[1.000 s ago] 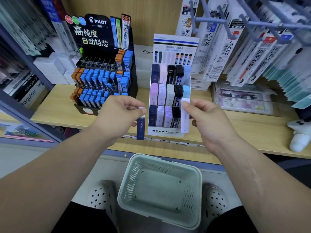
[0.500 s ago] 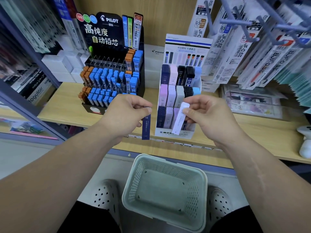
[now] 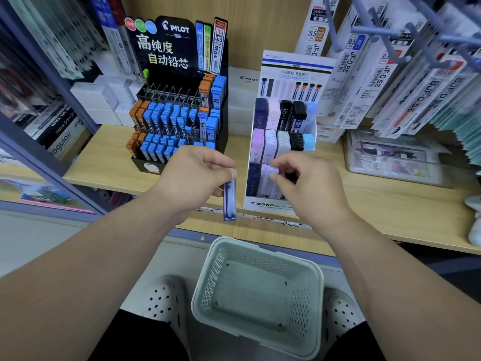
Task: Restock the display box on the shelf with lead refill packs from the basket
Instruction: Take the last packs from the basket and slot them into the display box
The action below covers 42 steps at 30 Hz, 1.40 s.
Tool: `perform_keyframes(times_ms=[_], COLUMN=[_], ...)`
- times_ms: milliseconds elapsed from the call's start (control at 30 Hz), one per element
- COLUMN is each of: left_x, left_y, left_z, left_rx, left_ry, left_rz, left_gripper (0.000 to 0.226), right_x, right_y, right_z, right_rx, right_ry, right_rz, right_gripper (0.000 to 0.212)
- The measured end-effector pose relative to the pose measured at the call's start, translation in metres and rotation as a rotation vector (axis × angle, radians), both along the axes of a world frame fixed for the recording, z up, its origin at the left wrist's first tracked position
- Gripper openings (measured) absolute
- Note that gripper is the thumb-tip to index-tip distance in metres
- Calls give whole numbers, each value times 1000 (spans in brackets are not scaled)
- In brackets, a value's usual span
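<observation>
The right hand (image 3: 309,183), its grip pinching the pale plastic refill pack (image 3: 273,171), has tipped it into the front row of the white cardboard display box (image 3: 270,204), nearly stocking it; the left hand (image 3: 192,178) pinches a dark-blue pack (image 3: 229,201) just left of that box.

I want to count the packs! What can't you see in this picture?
In the head view:
Front-right slots of the display box: hidden behind the right hand.
Pale pack: blurred and half covered by that hand; slotted in or not, unclear.
Label on the navy pack in the left hand: too small and blurred.
</observation>
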<state>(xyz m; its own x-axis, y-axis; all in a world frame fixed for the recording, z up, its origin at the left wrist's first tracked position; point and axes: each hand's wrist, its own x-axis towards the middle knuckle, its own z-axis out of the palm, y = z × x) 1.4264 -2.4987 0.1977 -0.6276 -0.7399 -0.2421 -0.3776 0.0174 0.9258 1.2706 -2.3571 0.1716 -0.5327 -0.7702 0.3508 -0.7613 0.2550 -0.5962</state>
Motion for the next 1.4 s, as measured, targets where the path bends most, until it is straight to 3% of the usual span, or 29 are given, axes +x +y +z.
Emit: perform_keyframes(times_ms=[167,567,900,967,1067,1133,1267,1400], left_x=[0,2,0,-1,-3,-6,-10,-12], left_y=[1,-2,-1,1,4,7,12,6], left_z=[3,1,0,2,5,5,4,-1], left_rx=[39,25,95,109,109,71,-13,-115], left_ry=[16,-27,60,87,126,139,134,4], left_rz=[0,-16,-31,-33,-62,-97,-142,-149], left_gripper=[14,24,23,22,24,25,29,46], right_x=[3,3,4,7,15,18,14,8], right_y=[-4,-8,-8,-8,-7,-7,-9,-10], right_z=[-5,-7,-9,-3,11,17,17,17], right_rx=[21,15,80,9,-81,-82,-27,-58], right_ry=[124,63,239,166,-220,-372,-397,-273], right_rz=[-60,-62,-64,-49,84,157,169,66], right_gripper=[14,12,7,9,18,22,17,18])
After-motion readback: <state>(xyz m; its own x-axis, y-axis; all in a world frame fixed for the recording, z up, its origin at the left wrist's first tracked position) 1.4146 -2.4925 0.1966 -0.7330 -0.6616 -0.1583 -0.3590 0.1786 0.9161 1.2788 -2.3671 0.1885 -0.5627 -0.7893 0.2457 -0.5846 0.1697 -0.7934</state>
